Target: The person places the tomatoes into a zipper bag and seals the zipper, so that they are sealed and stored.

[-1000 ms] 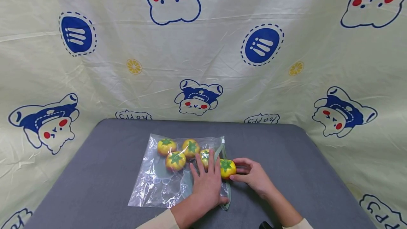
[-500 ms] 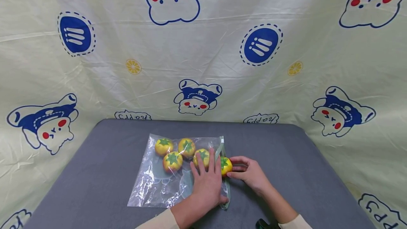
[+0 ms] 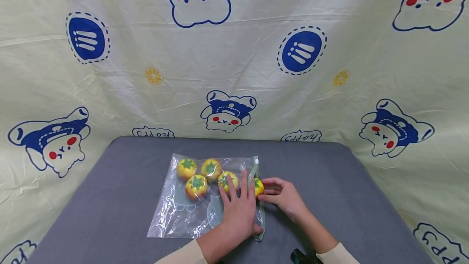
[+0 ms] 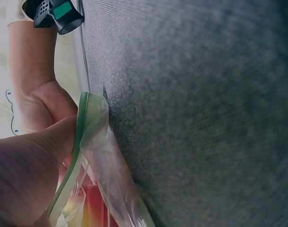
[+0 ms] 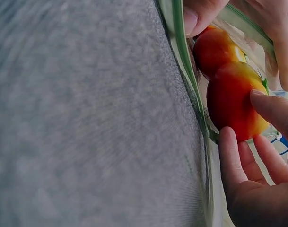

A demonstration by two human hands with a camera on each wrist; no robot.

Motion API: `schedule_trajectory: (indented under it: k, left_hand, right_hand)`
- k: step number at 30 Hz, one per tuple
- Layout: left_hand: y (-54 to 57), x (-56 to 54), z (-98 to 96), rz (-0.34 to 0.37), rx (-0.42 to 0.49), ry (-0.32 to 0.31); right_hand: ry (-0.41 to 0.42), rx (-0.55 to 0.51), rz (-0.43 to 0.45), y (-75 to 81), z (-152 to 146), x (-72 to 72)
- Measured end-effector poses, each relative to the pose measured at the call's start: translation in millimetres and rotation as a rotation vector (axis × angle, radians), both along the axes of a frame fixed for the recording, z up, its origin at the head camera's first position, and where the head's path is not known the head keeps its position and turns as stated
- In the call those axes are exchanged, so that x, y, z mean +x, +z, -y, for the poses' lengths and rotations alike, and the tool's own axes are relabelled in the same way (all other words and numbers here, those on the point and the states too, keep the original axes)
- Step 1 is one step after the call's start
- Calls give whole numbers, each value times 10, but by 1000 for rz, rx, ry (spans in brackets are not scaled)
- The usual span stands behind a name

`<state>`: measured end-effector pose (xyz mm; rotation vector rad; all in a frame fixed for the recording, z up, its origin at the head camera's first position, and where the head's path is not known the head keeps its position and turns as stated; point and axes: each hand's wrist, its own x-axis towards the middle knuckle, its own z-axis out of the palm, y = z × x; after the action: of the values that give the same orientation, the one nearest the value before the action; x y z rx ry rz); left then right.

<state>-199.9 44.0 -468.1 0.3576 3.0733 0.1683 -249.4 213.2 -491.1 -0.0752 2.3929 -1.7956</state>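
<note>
A clear plastic bag (image 3: 172,219) with a green zip edge (image 4: 78,137) lies flat, its mouth to the right. Several yellow-red tomatoes with green star-shaped tops are inside, one tomato (image 3: 196,186) near the middle. My left hand (image 3: 239,211) rests on the bag by the mouth, fingers straight and spread, thumb at the lower rim. In the right wrist view the mouth gapes between that thumb and fingers. My right hand (image 3: 286,196) holds another tomato (image 5: 233,101) by thumb and fingertips, partly inside the mouth and touching a tomato (image 5: 215,51) further in.
The bag lies on a grey cloth-covered table (image 3: 121,190). A pale curtain (image 3: 234,64) with cartoon prints hangs behind and at the sides. A black device (image 3: 303,257) sits at my right wrist.
My right hand has moved left, pushing its tomato further into the bag's mouth. The tomatoes inside have shifted left. My left hand has stayed in place.
</note>
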Motion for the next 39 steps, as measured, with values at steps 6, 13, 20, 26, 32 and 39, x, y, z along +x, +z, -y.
schedule_trajectory:
  k: [6, 13, 20, 26, 32, 39]
  left_hand:
    - [3, 23, 1, -26, -24, -5]
    - [9, 14, 1, -14, -28, -19]
    - [-12, 9, -14, -21, -26, -13]
    - [-15, 5, -22, -20, -23, -8]
    - [-8, 2, -18, -13, -22, -12]
    - [-19, 0, -15, -10, -16, -16]
  right_hand:
    - [29, 4, -20, 6, 20, -9]
    - [91, 32, -56, 2, 14, -20]
    - [125, 31, -65, 17, 23, -15]
    - [134, 19, -64, 18, 35, -18]
    - [126, 24, -57, 17, 43, -35]
    - [151, 19, -59, -7, 33, -64]
